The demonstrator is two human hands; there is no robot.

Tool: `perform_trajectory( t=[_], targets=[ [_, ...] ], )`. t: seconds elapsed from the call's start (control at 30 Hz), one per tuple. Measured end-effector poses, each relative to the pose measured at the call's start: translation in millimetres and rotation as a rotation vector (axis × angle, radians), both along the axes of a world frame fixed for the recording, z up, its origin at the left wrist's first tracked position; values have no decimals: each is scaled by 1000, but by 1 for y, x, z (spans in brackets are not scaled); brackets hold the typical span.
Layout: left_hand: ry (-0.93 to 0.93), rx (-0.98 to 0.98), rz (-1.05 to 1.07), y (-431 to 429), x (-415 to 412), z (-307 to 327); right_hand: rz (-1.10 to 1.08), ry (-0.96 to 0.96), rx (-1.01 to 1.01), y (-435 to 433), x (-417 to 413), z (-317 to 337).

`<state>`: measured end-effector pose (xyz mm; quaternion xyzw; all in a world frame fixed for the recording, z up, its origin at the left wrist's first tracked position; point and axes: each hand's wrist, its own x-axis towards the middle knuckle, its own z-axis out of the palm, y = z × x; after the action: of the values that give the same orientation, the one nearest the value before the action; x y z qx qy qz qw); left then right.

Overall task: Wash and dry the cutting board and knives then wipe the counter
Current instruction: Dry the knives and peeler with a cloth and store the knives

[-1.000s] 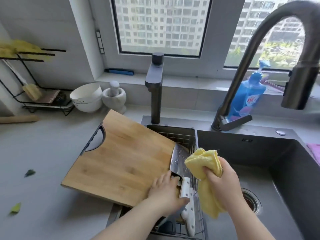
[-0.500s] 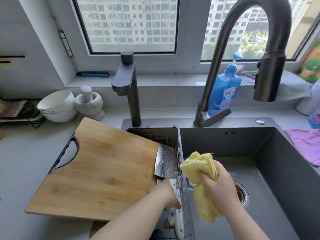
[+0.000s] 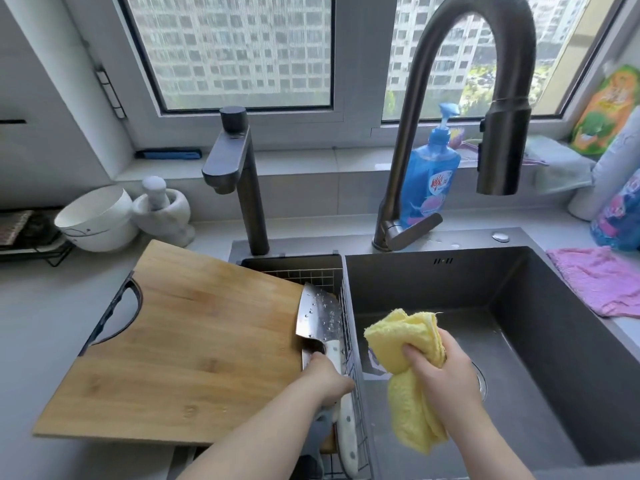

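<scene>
With left hand (image 3: 328, 380) gripping the handle of the wet cleaver (image 3: 319, 318), blade toward 12 o'clock, wipe from spine outward using the yellow cloth (image 3: 403, 339) clutched in right hand (image 3: 446, 370) at 3 o'clock

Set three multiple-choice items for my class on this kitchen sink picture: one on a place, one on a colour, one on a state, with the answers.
1. Where is the pink cloth relative to the sink? A inside it; B on the counter to its right; C on the floor.
2. What colour is the bunched cloth that the right hand grips? A yellow; B blue; C white.
3. What state is the knife blade in? A dry; B dotted with water drops; C wrapped in cloth.
Answers: 1 B, it lies flat on the counter past the basin's right rim. 2 A, yellow folds show above the fingers. 3 B, drops shine on the steel.
</scene>
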<state>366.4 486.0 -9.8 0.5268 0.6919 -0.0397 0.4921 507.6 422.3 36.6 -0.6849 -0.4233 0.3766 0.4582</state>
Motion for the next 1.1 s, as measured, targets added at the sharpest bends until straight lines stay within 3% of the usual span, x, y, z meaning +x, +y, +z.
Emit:
perform_trajectory(
  t=[0.17,0.33,0.57,0.8,1.1],
  targets=[
    [-158,72,265,-1,-9,6,-15,42,6,2,0,3],
    [-119,266,247,-2,-32,14,-19,78,22,5,-1,6],
    [21,406,103,-23,-76,22,-90,178,3,17,-4,6],
    [31,509,-69,-26,-87,32,-249,228,67,22,-1,7],
    [13,447,-304,-18,-69,22,-215,-78,98,43,2,-4]
  ],
)
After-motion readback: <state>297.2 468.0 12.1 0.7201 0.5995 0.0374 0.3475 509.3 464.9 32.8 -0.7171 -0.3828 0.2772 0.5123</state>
